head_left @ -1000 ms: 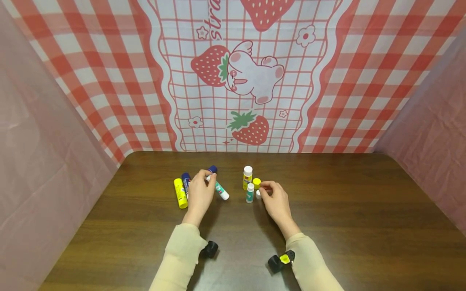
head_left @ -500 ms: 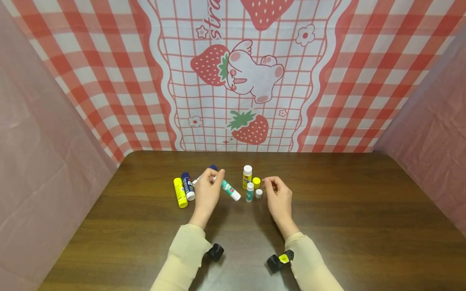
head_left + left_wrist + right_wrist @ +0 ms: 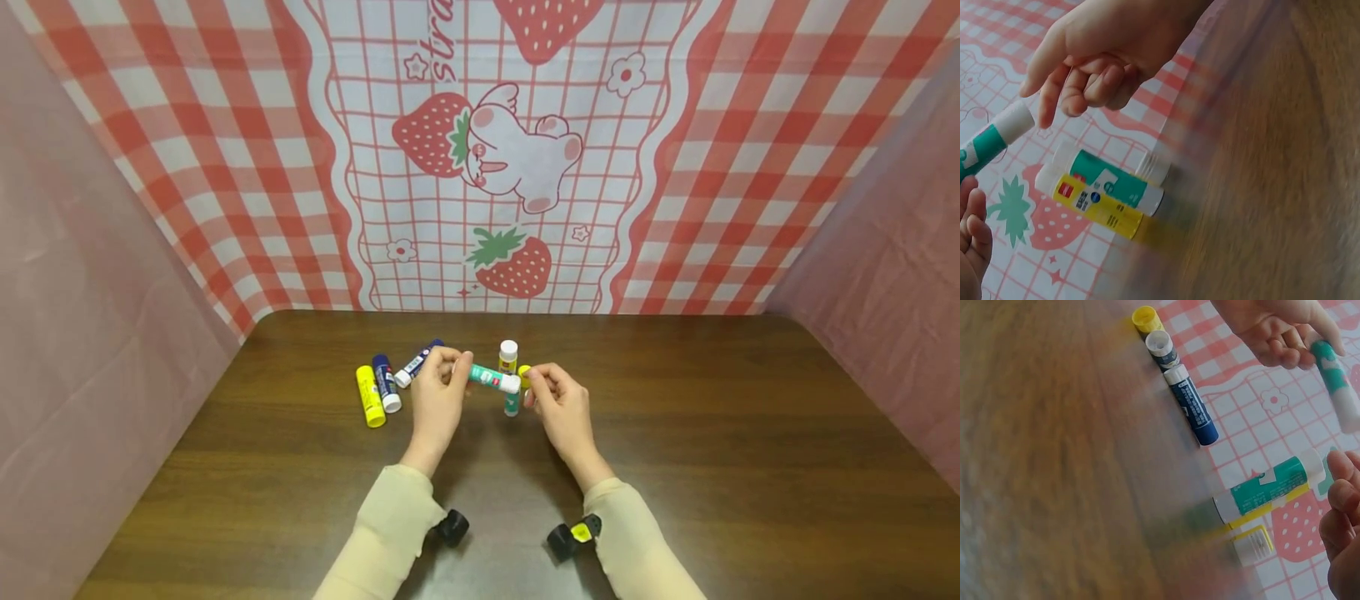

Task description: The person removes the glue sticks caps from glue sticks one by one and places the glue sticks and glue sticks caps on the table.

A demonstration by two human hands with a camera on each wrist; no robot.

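My left hand (image 3: 437, 404) grips one end of a teal-and-white glue stick (image 3: 491, 378), held up nearly level with its white end pointing right. Close by that end is my right hand (image 3: 564, 412), its thumb and forefinger extended and its other fingers curled in the left wrist view; I cannot tell whether it touches. Behind and below the held stick, another teal glue stick (image 3: 512, 405) and a yellow glue stick (image 3: 507, 358) with a white top stand upright. A yellow cap (image 3: 524, 376) is partly hidden by my right fingers. The left wrist view shows a white cap (image 3: 1152, 167).
On the left of the wooden table (image 3: 247, 467) lie a yellow glue stick (image 3: 371, 397), a navy glue stick (image 3: 386, 383) and another navy one (image 3: 418, 364). A checked strawberry cloth (image 3: 517, 167) hangs behind, and pink cloth (image 3: 90, 317) borders the sides.
My left hand has lifted the teal glue stick from the left group and carried it right, turning it nearly level. My right hand drew back slightly, then came left toward its white end.
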